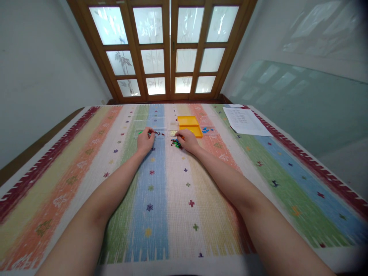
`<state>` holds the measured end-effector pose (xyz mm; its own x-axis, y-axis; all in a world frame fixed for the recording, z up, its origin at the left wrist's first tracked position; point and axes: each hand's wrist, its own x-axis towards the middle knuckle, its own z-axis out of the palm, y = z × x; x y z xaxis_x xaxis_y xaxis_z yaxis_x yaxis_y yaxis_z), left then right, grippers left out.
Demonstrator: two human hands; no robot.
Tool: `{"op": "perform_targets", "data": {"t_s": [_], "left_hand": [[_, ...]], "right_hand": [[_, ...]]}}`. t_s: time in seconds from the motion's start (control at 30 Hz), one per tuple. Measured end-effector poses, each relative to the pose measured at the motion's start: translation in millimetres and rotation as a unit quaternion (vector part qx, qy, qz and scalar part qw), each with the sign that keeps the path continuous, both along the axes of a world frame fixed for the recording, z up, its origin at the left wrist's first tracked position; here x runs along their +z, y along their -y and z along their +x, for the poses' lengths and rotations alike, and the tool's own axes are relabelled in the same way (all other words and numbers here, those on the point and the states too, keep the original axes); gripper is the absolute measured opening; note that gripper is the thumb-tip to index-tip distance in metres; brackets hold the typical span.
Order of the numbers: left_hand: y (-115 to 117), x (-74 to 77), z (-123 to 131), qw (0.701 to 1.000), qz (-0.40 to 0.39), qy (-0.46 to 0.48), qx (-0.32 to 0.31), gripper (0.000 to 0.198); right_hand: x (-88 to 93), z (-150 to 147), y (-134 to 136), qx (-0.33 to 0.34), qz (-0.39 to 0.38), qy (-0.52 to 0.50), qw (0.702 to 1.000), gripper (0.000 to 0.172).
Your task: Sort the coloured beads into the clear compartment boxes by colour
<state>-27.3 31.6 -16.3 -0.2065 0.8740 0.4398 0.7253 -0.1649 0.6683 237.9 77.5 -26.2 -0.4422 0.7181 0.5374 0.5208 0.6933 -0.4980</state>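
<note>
My left hand [145, 141] is closed in a pinch at the near side of a clear box holding dark red pieces [160, 133]. What its fingertips hold, if anything, is too small to make out. Green pieces [140, 132] show in a clear box just left of it. My right hand [188, 140], fingers pressed together, hovers at the edge of a mixed pile of tiny coloured pieces [176, 144]; anything in its fingertips is hidden. Behind that hand lies an opened yellow case [188, 121], partly covered by it.
Blue pieces [207, 130] lie in an open clear box right of the yellow case. Printed paper sheets [244, 120] rest at the table's far right. A striped tablecloth [152, 226] covers the table. Beyond its far edge stand wooden doors [170, 50] with glass panes.
</note>
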Motion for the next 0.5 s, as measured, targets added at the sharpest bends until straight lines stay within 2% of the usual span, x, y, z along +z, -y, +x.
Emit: {"op": "perform_targets", "data": {"t_s": [0.13, 0.3, 0.4, 0.5], "left_hand": [[-0.6, -0.4, -2.4, 1.0, 0.0, 0.018, -0.005, 0.027], [2.5, 1.8, -0.6, 0.999, -0.007, -0.031, -0.043, 0.023], [7.1, 4.9, 5.1, 0.992, -0.002, -0.078, -0.095, 0.023], [13.5, 8.9, 15.0, 0.974, -0.007, -0.134, -0.182, 0.025]], "right_hand": [[-0.1, -0.1, 0.5, 0.002, -0.004, 0.005, 1.0, 0.017], [0.3, 0.1, 1.5, -0.002, -0.012, 0.008, 1.0, 0.018], [0.2, 0.0, 1.3, -0.007, -0.009, 0.004, 1.0, 0.018], [0.1, -0.3, 1.0, -0.008, -0.003, -0.001, 1.0, 0.017]]}}
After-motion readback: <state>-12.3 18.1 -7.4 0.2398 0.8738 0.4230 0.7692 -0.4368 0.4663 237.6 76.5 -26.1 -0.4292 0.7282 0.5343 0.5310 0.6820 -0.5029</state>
